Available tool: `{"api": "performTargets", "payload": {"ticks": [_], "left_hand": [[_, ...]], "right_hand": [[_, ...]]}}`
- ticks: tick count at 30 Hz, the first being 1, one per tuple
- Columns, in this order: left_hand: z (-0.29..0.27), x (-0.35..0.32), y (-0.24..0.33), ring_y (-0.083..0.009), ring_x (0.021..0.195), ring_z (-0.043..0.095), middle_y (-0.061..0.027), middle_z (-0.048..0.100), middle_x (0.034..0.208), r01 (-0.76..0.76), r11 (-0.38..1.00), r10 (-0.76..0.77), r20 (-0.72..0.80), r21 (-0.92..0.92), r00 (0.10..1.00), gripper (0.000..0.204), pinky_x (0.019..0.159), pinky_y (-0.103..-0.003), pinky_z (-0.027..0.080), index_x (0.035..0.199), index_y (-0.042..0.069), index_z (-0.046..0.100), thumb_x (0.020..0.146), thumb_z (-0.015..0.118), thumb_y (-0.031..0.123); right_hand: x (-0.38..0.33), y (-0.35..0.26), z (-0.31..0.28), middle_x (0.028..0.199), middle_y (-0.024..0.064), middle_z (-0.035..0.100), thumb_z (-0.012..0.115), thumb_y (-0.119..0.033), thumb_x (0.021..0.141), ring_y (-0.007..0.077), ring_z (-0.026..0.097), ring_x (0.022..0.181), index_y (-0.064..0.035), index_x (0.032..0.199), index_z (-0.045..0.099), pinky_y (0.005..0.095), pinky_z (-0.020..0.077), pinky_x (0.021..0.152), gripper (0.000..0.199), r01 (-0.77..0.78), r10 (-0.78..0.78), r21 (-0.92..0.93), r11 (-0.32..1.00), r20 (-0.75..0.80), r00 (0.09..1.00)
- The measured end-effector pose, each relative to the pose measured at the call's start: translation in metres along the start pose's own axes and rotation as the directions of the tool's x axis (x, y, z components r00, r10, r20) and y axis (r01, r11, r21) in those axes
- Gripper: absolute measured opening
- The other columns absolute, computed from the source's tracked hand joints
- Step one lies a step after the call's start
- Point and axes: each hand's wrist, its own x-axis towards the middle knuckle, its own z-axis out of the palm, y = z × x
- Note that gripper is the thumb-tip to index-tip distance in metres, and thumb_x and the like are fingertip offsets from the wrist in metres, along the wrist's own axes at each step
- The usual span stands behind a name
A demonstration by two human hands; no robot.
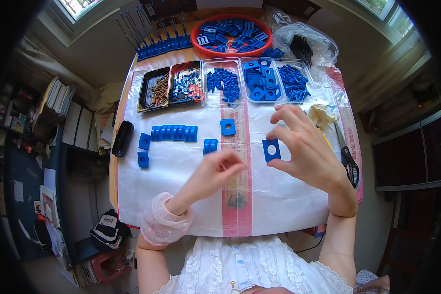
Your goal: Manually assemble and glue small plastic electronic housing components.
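My right hand (306,149) pinches a small blue square plate with a round hole (271,149) between thumb and forefinger, held up above the white table cover (181,186). My left hand (215,174) hovers just left of it with fingers curled together; whether it holds something small I cannot tell. On the cover lie a loose blue plate (228,127), a short blue block (210,145), a row of joined blue blocks (174,133) and two single blue pieces (144,149) at the left.
Clear trays of blue parts (259,81), a dark tray of screws (157,90) and one of mixed small parts (186,88) line the back. Behind stand a red bowl of blue pieces (230,34) and blue rods (152,36). Scissors (348,157) lie right; a black case (122,138) left.
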Motion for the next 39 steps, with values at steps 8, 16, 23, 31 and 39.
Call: {"api": "performTargets", "payload": {"ticks": [8, 16, 23, 31, 39], "left_hand": [[-0.025, 0.005, -0.007, -0.0310, 0.071, 0.064, -0.0130, 0.061, 0.079, 0.295, 0.693, 0.069, -0.468, 0.657, 0.881, 0.026, 0.061, -0.038, 0.051, 0.086, 0.002, 0.056, 0.087, 0.071, 0.024], [-0.017, 0.005, -0.021, -0.0307, 0.075, 0.062, -0.0131, 0.060, 0.085, 0.253, 0.632, 0.179, -0.456, 0.732, 0.872, 0.032, 0.063, -0.040, 0.050, 0.091, 0.002, 0.056, 0.081, 0.076, 0.024], [-0.019, 0.007, -0.017, -0.0261, 0.084, 0.060, -0.0106, 0.057, 0.090, 0.067, 0.708, 0.305, -0.390, 0.703, 0.869, 0.022, 0.068, -0.036, 0.050, 0.095, 0.001, 0.059, 0.083, 0.072, 0.014], [-0.016, 0.011, -0.020, -0.0082, 0.094, 0.056, -0.0039, 0.063, 0.112, 0.079, 0.780, -0.139, -0.049, -0.620, 0.989, 0.028, 0.076, -0.024, 0.048, 0.116, 0.002, 0.060, 0.098, 0.059, 0.023], [0.019, 0.008, -0.033, -0.0088, 0.094, 0.057, -0.0050, 0.063, 0.108, 0.281, 0.199, -0.203, 0.241, -0.939, 0.949, 0.035, 0.081, -0.022, 0.051, 0.120, 0.002, 0.055, 0.103, 0.048, 0.031]], "right_hand": [[-0.001, 0.000, 0.000, 0.117, 0.0112, 0.054, 0.086, -0.012, 0.063, 0.0308, 0.046, 0.123, -0.0022, 0.088, 0.067, 0.0402, 0.0406, 0.102, 0.033, -0.003, 0.003, -0.085, 0.996, 0.006, 1.000], [-0.001, -0.002, 0.004, 0.118, 0.0109, 0.055, 0.085, -0.014, 0.066, 0.0291, 0.047, 0.121, -0.0032, 0.090, 0.068, 0.0391, 0.0416, 0.102, 0.032, 0.005, 0.001, -0.116, 0.993, 0.052, 0.999], [-0.001, -0.004, 0.013, 0.120, 0.0105, 0.055, 0.086, -0.015, 0.066, 0.0291, 0.047, 0.124, -0.0049, 0.093, 0.068, 0.0400, 0.0437, 0.101, 0.033, 0.012, -0.008, -0.095, 0.995, 0.041, 0.999], [0.002, -0.008, 0.015, 0.119, 0.0104, 0.055, 0.085, -0.013, 0.065, 0.0313, 0.046, 0.127, -0.0061, 0.092, 0.066, 0.0428, 0.0444, 0.100, 0.033, 0.048, -0.057, -0.076, 0.996, -0.128, 0.990], [0.007, -0.015, 0.025, 0.119, 0.0119, 0.054, 0.083, -0.010, 0.064, 0.0330, 0.044, 0.128, -0.0061, 0.092, 0.065, 0.0437, 0.0415, 0.101, 0.034, 0.084, -0.089, -0.052, 0.995, -0.115, 0.989]]}}
